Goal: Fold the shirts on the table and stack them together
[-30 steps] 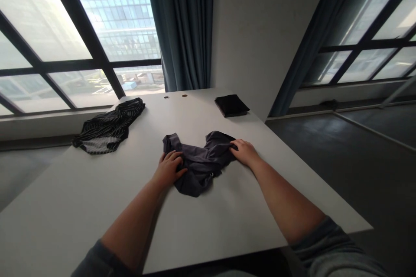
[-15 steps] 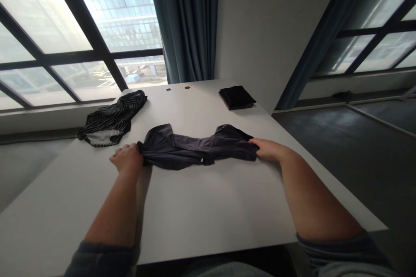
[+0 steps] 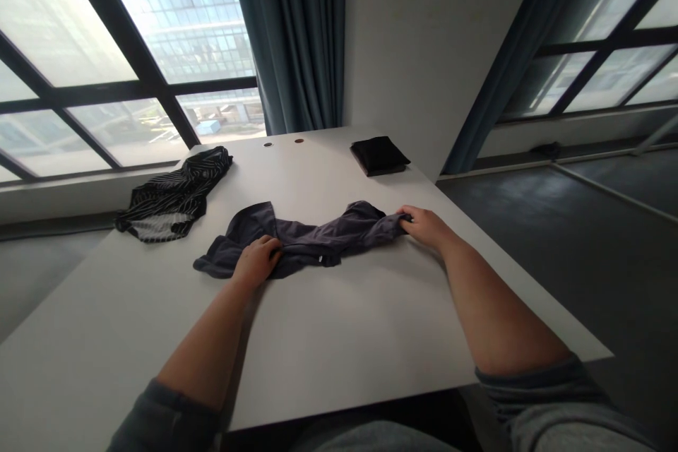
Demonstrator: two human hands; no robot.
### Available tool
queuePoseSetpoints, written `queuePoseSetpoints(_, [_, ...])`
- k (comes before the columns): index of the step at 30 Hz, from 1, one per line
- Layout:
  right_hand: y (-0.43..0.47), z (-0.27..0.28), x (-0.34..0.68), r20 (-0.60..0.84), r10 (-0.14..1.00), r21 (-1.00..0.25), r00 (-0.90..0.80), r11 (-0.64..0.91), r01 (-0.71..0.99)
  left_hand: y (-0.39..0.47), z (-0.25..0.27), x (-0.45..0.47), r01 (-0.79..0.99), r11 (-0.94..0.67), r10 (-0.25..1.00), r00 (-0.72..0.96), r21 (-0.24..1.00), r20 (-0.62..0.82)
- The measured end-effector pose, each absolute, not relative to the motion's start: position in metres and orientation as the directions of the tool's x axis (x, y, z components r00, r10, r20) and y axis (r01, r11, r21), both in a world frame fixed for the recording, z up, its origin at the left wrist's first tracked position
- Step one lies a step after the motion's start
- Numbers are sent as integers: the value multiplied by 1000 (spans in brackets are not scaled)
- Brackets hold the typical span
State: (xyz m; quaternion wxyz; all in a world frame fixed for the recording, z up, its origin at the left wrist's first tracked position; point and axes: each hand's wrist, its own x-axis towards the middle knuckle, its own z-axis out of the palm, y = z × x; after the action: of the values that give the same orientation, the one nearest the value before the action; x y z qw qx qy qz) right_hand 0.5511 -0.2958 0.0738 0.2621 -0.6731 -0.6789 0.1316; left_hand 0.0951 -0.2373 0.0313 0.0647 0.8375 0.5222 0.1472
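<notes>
One dark cloth [image 3: 331, 238] lies stretched across the counter [image 3: 349, 339]; the right grip [image 3: 425, 225] pinches its right end, while the left grip [image 3: 257, 261] lies over it, whether clasping I cannot tell.

white table [image 3: 349, 339] | crumpled grey garment [image 3: 310, 234], middle | striped garment [image 3: 172, 194], left | folded black cloth [image 3: 379, 154], far right

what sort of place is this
Probably an office-type room: there's a plain white table with two round holes, large dark-framed windows, and a glass-fronted building outside.
</notes>
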Motion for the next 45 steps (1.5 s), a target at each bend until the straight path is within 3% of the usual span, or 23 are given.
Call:
queuePoseSetpoints(3, [-295,78,549,286,951,-644,122,97,759,-239,40,88,830,-428,894,332,357,301])
queuePoseSetpoints(6, [-299,84,550,302,940,-737,159,124,664,-243,50,86,810,-394,888,214,435,406])
queuePoseSetpoints(9, [-306,91,551,185,976,-866,112,108,489,-248,61,84,777,-362,881,106,515,460])
queuePoseSetpoints(12, [-315,100,551,-9,1000,-982,-25,-4,187,-253,70,80,754,-321,865,-12,574,501])
queuePoseSetpoints(15, [-320,106,552,-26,996,-998,-85,-31,-56,-255,76,74,774,-259,835,-121,578,537])
queuePoseSetpoints(19, [-310,95,551,74,995,-978,71,86,-189,-252,73,73,819,-208,821,-151,535,551])
queuePoseSetpoints(22, [-292,71,550,85,982,-993,168,97,-64,-248,64,77,890,-198,862,-40,410,505])
queuePoseSetpoints(24, [-281,54,550,106,965,-981,241,62,184,-247,61,81,913,-241,871,54,328,489])
queuePoseSetpoints(27, [-272,41,549,261,917,-802,303,31,596,-253,61,89,900,-352,840,183,257,510])
queuePoseSetpoints(30, [-278,50,539,481,855,-567,194,135,813,-263,67,97,828,-526,784,385,191,487])
queuePoseSetpoints(33, [-295,71,514,488,873,-500,10,270,823,-271,72,106,679,-707,705,654,197,276])
queuePoseSetpoints(35, [-309,82,492,323,926,-546,-194,350,761,-275,73,110,605,-762,640,758,230,125])
queuePoseSetpoints(38, [-326,84,457,72,891,-550,-448,410,728,-279,75,114,588,-770,608,794,248,5])
queuePoseSetpoints(42, [-333,67,421,202,948,-447,-247,313,838,-288,82,119,599,-749,611,790,284,-54])
queuePoseSetpoints(45, [-327,55,408,264,940,-390,-215,308,868,-296,84,125,577,-741,577,809,343,-115])
